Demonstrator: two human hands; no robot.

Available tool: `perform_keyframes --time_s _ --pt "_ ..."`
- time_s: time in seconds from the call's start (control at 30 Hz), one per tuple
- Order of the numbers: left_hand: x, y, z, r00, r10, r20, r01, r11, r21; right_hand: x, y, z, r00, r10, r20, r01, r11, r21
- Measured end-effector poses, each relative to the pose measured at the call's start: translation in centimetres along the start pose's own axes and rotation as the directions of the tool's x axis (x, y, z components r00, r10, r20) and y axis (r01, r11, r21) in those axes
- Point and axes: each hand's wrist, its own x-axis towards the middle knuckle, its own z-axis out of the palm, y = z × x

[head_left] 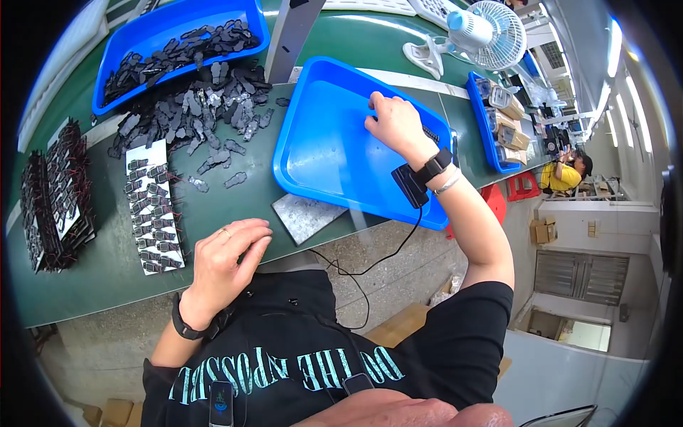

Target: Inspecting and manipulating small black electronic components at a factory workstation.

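Note:
My right hand (398, 127) is over the right part of a large blue tray (313, 153), fingers curled inward; whatever they may hold is hidden. Beside its wrist, at the tray's right side, lies a small dark ribbed part (431, 134). My left hand (229, 257) hovers at the front edge of the green table, its fingers loosely bent and the thumb apart, with nothing seen in it. Left of it lies a white board (151, 206) covered with small black watch-like units with thin red wires. Behind are piled flat black strap-like pieces (192, 117).
A second blue tray (142, 43) holds more black pieces. Stacked loaded boards (60, 196) stand far left. A grey metal post (292, 39) rises behind the tray; a grey plate (302, 217) lies partly under it. A fan (491, 34), a bin of boxes (491, 124) and a seated person (565, 174) are at right.

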Motion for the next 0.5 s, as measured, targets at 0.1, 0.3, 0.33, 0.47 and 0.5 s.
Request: perform_keyframes --time_s 0.1,0.3,0.33,0.47,0.5 --pt "-0.1 -0.2 -0.2 1.0 -0.007 -0.001 0.007 1.0 0.019 0.4 -0.2 0.8 0.997 0.015 0.078 -0.009 0.996 -0.086" --pt "0.0 -0.4 0.0 1.0 -0.006 0.025 0.006 1.0 0.029 2.1 1.6 2.7 1.0 -0.023 0.007 0.024 0.979 -0.2" --pt "0.0 -0.4 0.1 1.0 -0.002 0.024 0.001 1.0 0.031 2.3 2.0 2.7 0.999 -0.038 -0.005 0.036 0.972 -0.23" --pt "-0.3 -0.6 0.1 1.0 0.004 0.026 -0.005 0.999 0.039 2.8 1.8 3.4 0.997 -0.066 -0.032 0.052 0.944 -0.327" --pt "-0.4 -0.7 0.0 1.0 -0.001 0.03 0.0 0.999 0.043 2.9 1.6 3.5 0.996 -0.074 -0.04 0.054 0.931 -0.36"
